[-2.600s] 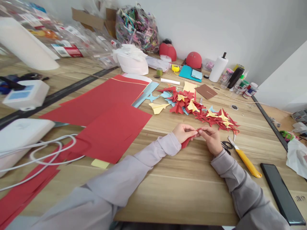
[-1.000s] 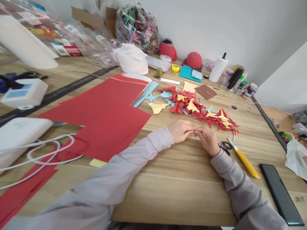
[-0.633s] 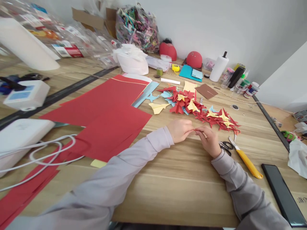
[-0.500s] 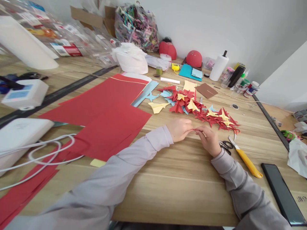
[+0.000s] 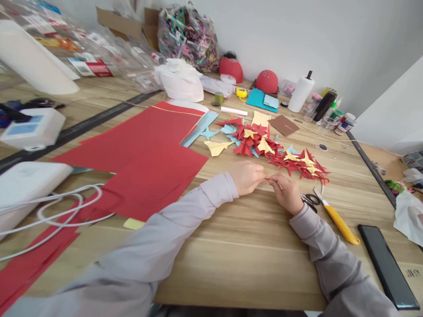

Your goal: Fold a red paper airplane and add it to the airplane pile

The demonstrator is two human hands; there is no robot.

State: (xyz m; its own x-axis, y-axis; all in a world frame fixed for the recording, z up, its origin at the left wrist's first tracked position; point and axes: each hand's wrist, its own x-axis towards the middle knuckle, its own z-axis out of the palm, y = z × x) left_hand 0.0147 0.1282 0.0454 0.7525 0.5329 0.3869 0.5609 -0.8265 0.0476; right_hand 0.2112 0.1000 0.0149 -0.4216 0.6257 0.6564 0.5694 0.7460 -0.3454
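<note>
My left hand [image 5: 247, 178] and my right hand [image 5: 286, 192] meet just in front of a pile of folded paper shapes [image 5: 261, 143] in red, yellow and blue. Both have their fingers pinched on a small piece of red paper [image 5: 267, 178], mostly hidden by the fingertips. Large red sheets [image 5: 142, 145] lie left of the hands, over some blue paper [image 5: 198, 128]. A yellow folded paper plane [image 5: 217, 148] rests beyond my left hand. Black-handled scissors [image 5: 310, 201] lie beside my right wrist.
A yellow cutter [image 5: 342, 224] and a black phone [image 5: 387, 264] lie at the right. White cables [image 5: 71, 207] and a white box [image 5: 26, 185] sit at the left. Bottles [image 5: 301, 93], red domes [image 5: 267, 81] and a bag of scraps [image 5: 188, 37] stand along the wall.
</note>
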